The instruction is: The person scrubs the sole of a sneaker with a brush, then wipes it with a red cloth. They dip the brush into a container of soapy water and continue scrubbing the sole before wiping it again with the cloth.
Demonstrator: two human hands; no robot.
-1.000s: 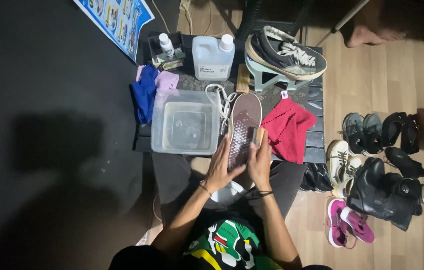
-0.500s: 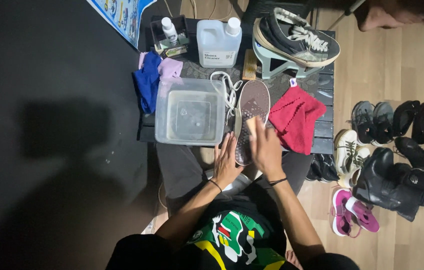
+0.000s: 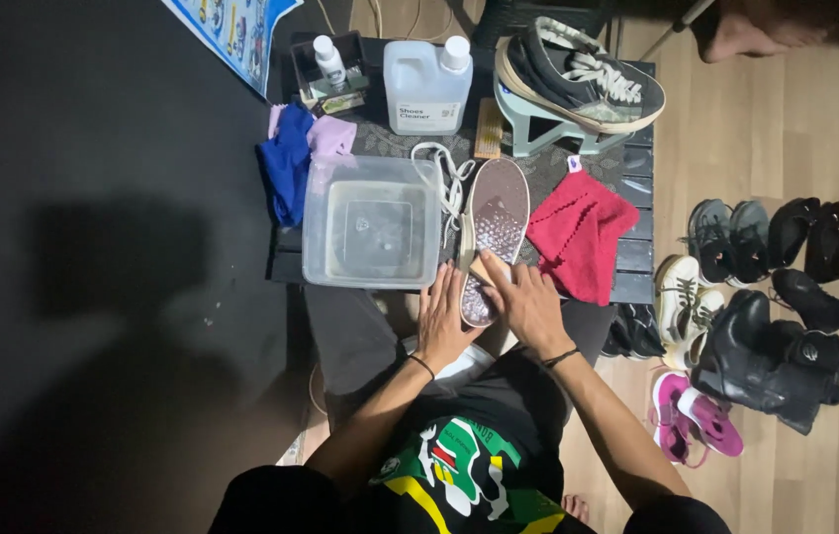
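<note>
A shoe point(image 3: 496, 222) lies sole-up on the low dark table point(image 3: 637, 257), its heel toward me. My left hand point(image 3: 444, 318) grips the heel end from the left. At the heel's right side, my right hand point(image 3: 528, 305) presses a small tan wooden brush point(image 3: 478, 268) against the sole. White laces point(image 3: 444, 178) trail from the shoe beside a clear plastic tub of water point(image 3: 370, 222).
A red cloth point(image 3: 583, 235) lies right of the shoe; blue point(image 3: 286, 166) and pink point(image 3: 331, 134) cloths lie at the left. Behind are a white jug point(image 3: 426, 84), a small bottle point(image 3: 328, 59), another brush point(image 3: 488, 129) and a sneaker on a stand point(image 3: 578, 74). Several shoes point(image 3: 766, 297) line the wooden floor.
My right hand has slid down the sole from its middle toward the heel. The left hand stays on the heel. The view has shifted a little.
</note>
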